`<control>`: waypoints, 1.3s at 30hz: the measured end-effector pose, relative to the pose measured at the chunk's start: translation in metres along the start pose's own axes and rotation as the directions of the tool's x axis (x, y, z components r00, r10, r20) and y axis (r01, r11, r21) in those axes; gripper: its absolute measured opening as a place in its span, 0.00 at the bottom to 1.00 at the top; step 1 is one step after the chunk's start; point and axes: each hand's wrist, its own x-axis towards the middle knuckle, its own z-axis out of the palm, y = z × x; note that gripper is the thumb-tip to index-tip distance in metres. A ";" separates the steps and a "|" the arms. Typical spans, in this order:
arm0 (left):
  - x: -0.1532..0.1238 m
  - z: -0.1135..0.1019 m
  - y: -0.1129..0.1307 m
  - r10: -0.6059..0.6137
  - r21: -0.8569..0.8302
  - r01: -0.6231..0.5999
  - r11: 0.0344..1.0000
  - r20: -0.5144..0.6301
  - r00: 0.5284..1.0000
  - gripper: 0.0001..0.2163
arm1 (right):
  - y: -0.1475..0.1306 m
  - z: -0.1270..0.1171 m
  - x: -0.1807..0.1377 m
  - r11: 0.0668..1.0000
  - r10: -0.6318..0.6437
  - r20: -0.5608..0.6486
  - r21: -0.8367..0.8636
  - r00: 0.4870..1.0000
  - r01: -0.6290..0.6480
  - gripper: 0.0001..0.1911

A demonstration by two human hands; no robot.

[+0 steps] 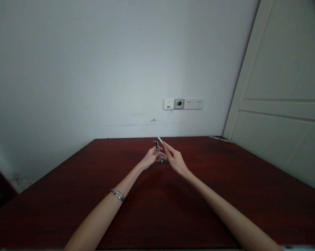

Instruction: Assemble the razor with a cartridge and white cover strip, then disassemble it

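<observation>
My left hand (148, 159) is closed around a small black-and-silver upright piece (158, 149) that looks like a folding stand. Its top bends over to the left, and a low part with some green (165, 160) shows at its foot, near the table. My right hand (177, 161) grips a slim, flat white thing (160, 141), seen nearly edge-on and tilted up to the left. The white thing is just right of the upright piece; whether they touch I cannot tell. Fingers hide parts of both.
The dark red wooden table (157, 209) reaches back to a pale wall (136, 62). Sockets and switches (184, 104) are set in the wall. A white panelled door (283, 87) stands along the right side. A thin strip (220, 139) lies at the far right table edge.
</observation>
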 end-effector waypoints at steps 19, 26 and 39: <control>0.008 -0.015 -0.007 0.174 0.244 -0.115 0.963 -0.237 0.956 0.07 | 0.002 -0.023 0.002 0.992 -0.091 -0.026 -0.092 0.996 0.088 0.21; 0.009 -0.021 -0.013 0.297 0.631 -0.026 0.775 -0.329 0.896 0.05 | 0.023 -0.024 0.003 0.929 -0.160 -0.037 -0.343 0.986 0.138 0.21; 0.003 -0.014 -0.003 0.322 0.818 0.108 0.565 -0.338 0.884 0.06 | 0.035 -0.023 0.006 0.914 -0.204 0.020 -0.355 0.979 0.198 0.20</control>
